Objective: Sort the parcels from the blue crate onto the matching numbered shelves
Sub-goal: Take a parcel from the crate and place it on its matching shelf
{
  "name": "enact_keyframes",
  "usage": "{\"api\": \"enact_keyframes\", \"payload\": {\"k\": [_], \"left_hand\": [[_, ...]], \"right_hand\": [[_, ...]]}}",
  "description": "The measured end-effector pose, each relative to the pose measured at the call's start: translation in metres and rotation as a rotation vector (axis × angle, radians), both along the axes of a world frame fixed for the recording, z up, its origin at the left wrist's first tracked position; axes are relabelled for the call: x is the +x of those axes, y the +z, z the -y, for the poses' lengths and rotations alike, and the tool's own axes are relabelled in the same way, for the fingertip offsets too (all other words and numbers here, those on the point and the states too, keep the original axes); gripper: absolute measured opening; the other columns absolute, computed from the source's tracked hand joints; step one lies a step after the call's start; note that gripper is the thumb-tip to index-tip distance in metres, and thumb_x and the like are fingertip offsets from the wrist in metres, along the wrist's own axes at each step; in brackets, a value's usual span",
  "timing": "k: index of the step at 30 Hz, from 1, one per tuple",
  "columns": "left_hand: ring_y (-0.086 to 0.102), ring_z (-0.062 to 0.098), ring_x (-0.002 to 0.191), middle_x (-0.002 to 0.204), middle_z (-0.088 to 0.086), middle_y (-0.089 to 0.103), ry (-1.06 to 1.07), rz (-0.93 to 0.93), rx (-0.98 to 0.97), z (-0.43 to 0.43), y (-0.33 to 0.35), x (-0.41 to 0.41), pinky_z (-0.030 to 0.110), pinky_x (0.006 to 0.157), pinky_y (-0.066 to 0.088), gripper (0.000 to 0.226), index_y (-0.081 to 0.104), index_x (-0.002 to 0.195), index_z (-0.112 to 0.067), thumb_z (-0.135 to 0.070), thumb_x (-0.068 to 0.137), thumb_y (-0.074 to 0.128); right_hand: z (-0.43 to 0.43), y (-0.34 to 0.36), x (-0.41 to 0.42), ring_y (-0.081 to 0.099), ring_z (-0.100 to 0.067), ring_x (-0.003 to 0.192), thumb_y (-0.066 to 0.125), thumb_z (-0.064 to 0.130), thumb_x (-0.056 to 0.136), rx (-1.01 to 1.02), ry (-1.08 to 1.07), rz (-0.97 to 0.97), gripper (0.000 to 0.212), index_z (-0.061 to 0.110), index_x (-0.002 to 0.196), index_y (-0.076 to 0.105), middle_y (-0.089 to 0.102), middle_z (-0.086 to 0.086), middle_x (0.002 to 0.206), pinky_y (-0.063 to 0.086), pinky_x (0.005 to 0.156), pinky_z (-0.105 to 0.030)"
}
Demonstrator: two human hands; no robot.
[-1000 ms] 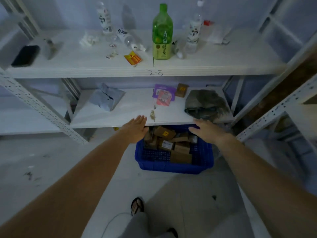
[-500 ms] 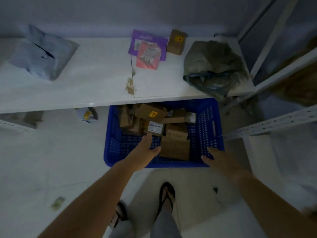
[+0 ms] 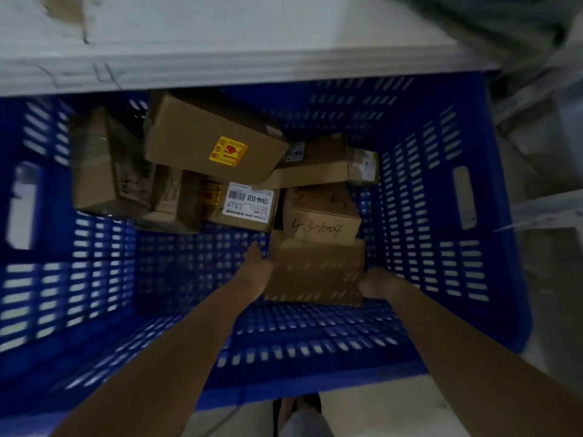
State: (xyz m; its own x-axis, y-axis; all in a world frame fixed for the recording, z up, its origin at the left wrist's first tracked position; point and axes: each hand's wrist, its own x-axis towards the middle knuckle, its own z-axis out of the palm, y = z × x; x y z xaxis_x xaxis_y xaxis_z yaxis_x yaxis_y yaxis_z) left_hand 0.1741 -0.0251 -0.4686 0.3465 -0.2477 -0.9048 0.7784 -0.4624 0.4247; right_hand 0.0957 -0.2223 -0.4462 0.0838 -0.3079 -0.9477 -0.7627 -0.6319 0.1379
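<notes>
Head, left hand (image 3: 256, 267), right hand (image 3: 377, 283) flanking box (image 3: 315, 275)

Crate (image 3: 441, 216): deep blue, walls and floor patterned with rows of small pale slots.
Left box (image 3: 94, 171): plain brown cardboard.
Top box (image 3: 195, 143): brown, yellow sticker with red marks.
Centre box (image 3: 249, 203): white label, black barcode and print.
Right box (image 3: 321, 228): brown, dark handwriting.
Lowest box (image 3: 315, 279): brown, rows of pale dashes.
Shelf (image 3: 252, 33): off-white, dark scrawl on its edge, brown stain at upper left.
</notes>
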Motion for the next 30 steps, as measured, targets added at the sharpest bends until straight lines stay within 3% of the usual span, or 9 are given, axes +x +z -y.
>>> {"api": "enact_keyframes", "payload": {"k": [4,7,10,12,14,21,24,27,30], "left_hand": [[0.032,0.032,0.137,0.154,0.011,0.024,0.086,-0.085,0.058,0.014,-0.04,-0.006,0.037,0.106,0.034,0.061,0.012,0.15,-0.007,-0.006,0.097,0.042],[0.054,0.032,0.106,0.112,0.007,0.056,0.179,-0.158,0.099,0.013,-0.041,-0.02,0.036,0.085,0.045,0.035,0.045,0.132,-0.009,-0.017,0.098,0.04],[0.052,0.027,0.087,0.099,0.005,0.053,0.279,-0.164,0.192,0.007,-0.016,-0.012,0.036,0.081,0.047,0.027,0.045,0.114,-0.022,-0.042,0.095,0.043],[0.046,0.034,0.119,0.134,0.011,0.046,0.354,-0.156,0.221,0.01,0.008,0.004,0.04,0.101,0.038,0.041,0.043,0.131,-0.01,-0.035,0.098,0.041],[0.041,0.033,0.129,0.14,0.01,0.043,0.37,-0.083,0.166,0.003,0.045,0.009,0.037,0.102,0.039,0.045,0.038,0.138,0.001,-0.023,0.099,0.04],[0.059,0.016,0.074,0.094,0.002,0.063,0.394,0.055,0.045,-0.032,0.199,0.014,0.03,0.06,0.046,0.039,0.054,0.11,-0.022,-0.052,0.085,0.055],[0.059,0.006,0.077,0.09,-0.011,0.061,0.212,0.168,-0.065,-0.024,0.266,0.028,0.025,0.066,0.045,0.034,0.052,0.106,-0.027,-0.048,0.08,0.061],[0.059,0.011,0.097,0.115,-0.006,0.056,0.006,0.343,-0.148,-0.016,0.328,0.036,0.022,0.071,0.052,0.069,0.036,0.135,-0.027,-0.018,0.077,0.074],[0.057,0.02,0.104,0.115,0.001,0.056,-0.071,0.506,-0.215,-0.01,0.386,0.038,0.02,0.066,0.056,0.084,0.035,0.131,-0.019,0.018,0.066,0.072]], "right_hand": [[0.008,-0.041,0.0,0.032,-0.01,0.059,0.041,0.005,0.096,0.05,-0.209,0.067,0.034,0.022,0.066,0.041,0.036,-0.001,0.069,0.035,0.07,-0.026],[0.004,-0.047,-0.007,0.049,-0.018,0.074,0.048,0.011,0.089,0.087,-0.663,0.204,0.013,0.01,0.1,0.056,0.051,-0.006,0.09,0.042,0.069,-0.029],[-0.006,-0.03,-0.008,0.044,-0.027,0.122,0.06,0.032,0.087,0.078,-0.875,0.408,0.076,0.02,0.148,0.018,0.04,-0.006,0.139,0.039,0.09,-0.034],[-0.011,-0.006,-0.008,0.03,-0.025,0.136,0.061,0.041,0.086,0.121,-0.914,0.519,0.086,0.024,0.15,0.007,0.024,0.0,0.152,0.03,0.094,-0.033],[-0.014,0.034,-0.011,0.031,-0.023,0.133,0.059,0.047,0.086,0.204,-0.952,0.553,0.079,0.027,0.147,0.013,0.027,0.003,0.149,0.027,0.091,-0.033],[-0.009,0.191,-0.027,0.057,0.014,0.102,0.07,0.042,0.077,0.53,-0.796,0.776,0.044,0.048,0.116,0.052,0.062,0.031,0.112,0.044,0.079,-0.005],[-0.005,0.249,-0.028,0.06,0.004,0.107,0.073,0.027,0.08,0.513,-0.765,0.869,0.064,0.036,0.135,0.042,0.062,0.019,0.122,0.048,0.082,-0.013],[0.002,0.313,-0.026,0.059,0.002,0.112,0.071,0.052,0.074,0.38,-0.851,1.06,0.072,0.037,0.137,0.039,0.063,0.021,0.121,0.045,0.091,-0.014],[0.006,0.372,-0.029,0.06,-0.009,0.116,0.064,0.068,0.072,0.35,-0.887,1.218,0.056,0.05,0.123,0.052,0.065,0.015,0.122,0.043,0.103,-0.041]]}}
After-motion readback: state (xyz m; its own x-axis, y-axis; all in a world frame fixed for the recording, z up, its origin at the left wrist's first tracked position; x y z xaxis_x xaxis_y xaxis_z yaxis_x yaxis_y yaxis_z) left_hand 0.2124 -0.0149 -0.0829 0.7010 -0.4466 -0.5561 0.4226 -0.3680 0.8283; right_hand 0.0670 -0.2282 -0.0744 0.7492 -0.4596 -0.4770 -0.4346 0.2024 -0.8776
